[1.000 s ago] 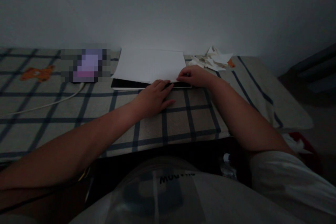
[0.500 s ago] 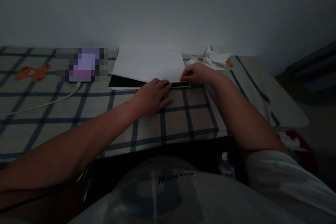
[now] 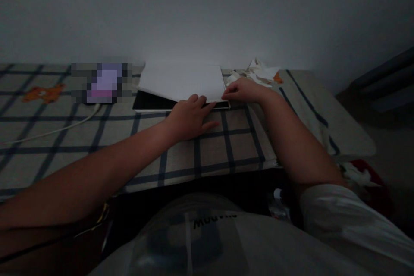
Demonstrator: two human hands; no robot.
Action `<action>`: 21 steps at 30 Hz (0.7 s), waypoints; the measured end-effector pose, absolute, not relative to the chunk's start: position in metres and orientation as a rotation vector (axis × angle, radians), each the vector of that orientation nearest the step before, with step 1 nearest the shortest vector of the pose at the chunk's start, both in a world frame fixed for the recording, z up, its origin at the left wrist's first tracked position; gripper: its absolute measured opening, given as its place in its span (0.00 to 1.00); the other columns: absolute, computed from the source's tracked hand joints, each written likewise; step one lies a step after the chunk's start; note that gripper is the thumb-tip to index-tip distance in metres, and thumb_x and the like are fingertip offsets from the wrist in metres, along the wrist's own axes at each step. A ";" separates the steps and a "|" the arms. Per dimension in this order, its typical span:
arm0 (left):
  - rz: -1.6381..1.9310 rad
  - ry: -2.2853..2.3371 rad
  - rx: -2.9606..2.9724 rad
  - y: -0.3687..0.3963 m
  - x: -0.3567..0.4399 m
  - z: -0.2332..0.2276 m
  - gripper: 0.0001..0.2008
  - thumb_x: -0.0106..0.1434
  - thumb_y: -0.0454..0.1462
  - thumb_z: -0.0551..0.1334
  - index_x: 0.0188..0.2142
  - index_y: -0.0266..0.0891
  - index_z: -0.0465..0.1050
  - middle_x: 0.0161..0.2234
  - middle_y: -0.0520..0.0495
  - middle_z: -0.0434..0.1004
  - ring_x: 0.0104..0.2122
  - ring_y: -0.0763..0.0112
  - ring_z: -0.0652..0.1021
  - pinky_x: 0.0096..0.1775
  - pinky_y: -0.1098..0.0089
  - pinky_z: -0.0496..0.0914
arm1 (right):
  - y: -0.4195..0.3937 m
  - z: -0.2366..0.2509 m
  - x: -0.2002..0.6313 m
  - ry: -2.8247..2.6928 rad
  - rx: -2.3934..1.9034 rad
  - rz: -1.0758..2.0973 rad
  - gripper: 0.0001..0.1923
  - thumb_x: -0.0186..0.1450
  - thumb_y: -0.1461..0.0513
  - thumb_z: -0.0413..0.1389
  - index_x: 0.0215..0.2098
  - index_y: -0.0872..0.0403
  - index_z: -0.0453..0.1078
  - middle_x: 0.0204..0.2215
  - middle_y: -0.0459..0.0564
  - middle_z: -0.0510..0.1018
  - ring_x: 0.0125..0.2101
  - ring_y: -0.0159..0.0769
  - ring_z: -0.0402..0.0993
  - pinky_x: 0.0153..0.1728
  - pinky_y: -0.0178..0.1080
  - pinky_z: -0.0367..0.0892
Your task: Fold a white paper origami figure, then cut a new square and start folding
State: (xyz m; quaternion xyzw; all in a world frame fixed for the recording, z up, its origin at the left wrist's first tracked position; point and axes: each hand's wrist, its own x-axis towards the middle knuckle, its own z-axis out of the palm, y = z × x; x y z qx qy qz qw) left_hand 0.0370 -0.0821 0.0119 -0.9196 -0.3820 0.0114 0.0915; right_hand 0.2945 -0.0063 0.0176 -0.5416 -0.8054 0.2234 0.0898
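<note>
Since a second ago little has moved: the view slid a bit, so sheet and hands sit slightly left of where they were; our left hand (image 3: 190,117) has crept its fingertips further onto the near edge of the sheet (image 3: 183,82), and the right hand (image 3: 243,90) has stayed pinched at the sheet's near right corner.

The left hand lies flat, fingers together and straight, palm on the cloth (image 3: 226,146), tips on the paper edge. We read it as pressing the sheet down so it does not slide. The right hand's fingers are curled together on the corner, thumb side hidden, so we judge it a pinch on the paper but cannot see the contact itself. The sheet lies just beyond both hands, partly over a dark slab (image 3: 148,101) that shows left of the left hand's fingertips; the sheet's left side seems lifted off it, hard to be sure in this light.

Scraps (image 3: 258,73) lie just past the right hand. A cable (image 3: 58,129) runs well left of the left hand, toward a blurred-out patch we cannot read. An orange print (image 3: 42,93) lies far left on the cloth. Very dim overall; the slab could be a tablet or a board. Below the table edge, right of the right arm, there is only red and white clutter we cannot make out.
</note>
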 end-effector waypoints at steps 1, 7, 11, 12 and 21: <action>0.033 -1.149 -2.718 -0.084 0.040 0.012 0.35 0.79 0.58 0.50 0.74 0.40 0.66 0.63 0.33 0.75 0.59 0.47 0.75 0.49 0.59 0.71 | -0.006 0.018 0.295 -2.398 -1.607 0.663 0.14 0.68 0.52 0.62 0.35 0.53 0.84 0.28 0.48 0.82 0.30 0.35 0.71 0.34 0.40 0.62; -0.006 -1.195 -2.674 -0.089 0.044 0.008 0.36 0.78 0.59 0.50 0.72 0.39 0.67 0.62 0.31 0.75 0.58 0.44 0.74 0.49 0.56 0.71 | -0.007 0.020 0.296 -2.433 -1.598 0.634 0.15 0.67 0.51 0.63 0.35 0.53 0.85 0.25 0.47 0.80 0.29 0.34 0.70 0.34 0.40 0.60; -0.043 -1.225 -2.703 -0.088 0.043 0.007 0.36 0.78 0.59 0.50 0.75 0.40 0.63 0.63 0.32 0.74 0.60 0.42 0.73 0.51 0.53 0.70 | -0.006 0.020 0.297 -2.456 -1.583 0.626 0.15 0.66 0.50 0.64 0.36 0.52 0.85 0.25 0.47 0.81 0.29 0.34 0.70 0.34 0.40 0.61; -0.053 -1.229 -2.711 -0.088 0.043 0.006 0.36 0.78 0.59 0.50 0.75 0.41 0.63 0.63 0.32 0.74 0.60 0.42 0.73 0.51 0.53 0.69 | -0.005 0.020 0.297 -2.459 -1.587 0.628 0.15 0.66 0.49 0.65 0.36 0.52 0.86 0.25 0.47 0.81 0.29 0.34 0.70 0.34 0.40 0.62; -0.075 -1.252 -2.719 -0.087 0.043 0.005 0.35 0.78 0.59 0.49 0.74 0.42 0.66 0.64 0.33 0.73 0.61 0.42 0.72 0.53 0.53 0.69 | -0.009 0.023 0.296 -2.394 -1.695 0.678 0.15 0.66 0.50 0.67 0.36 0.53 0.86 0.28 0.50 0.83 0.31 0.38 0.73 0.37 0.43 0.63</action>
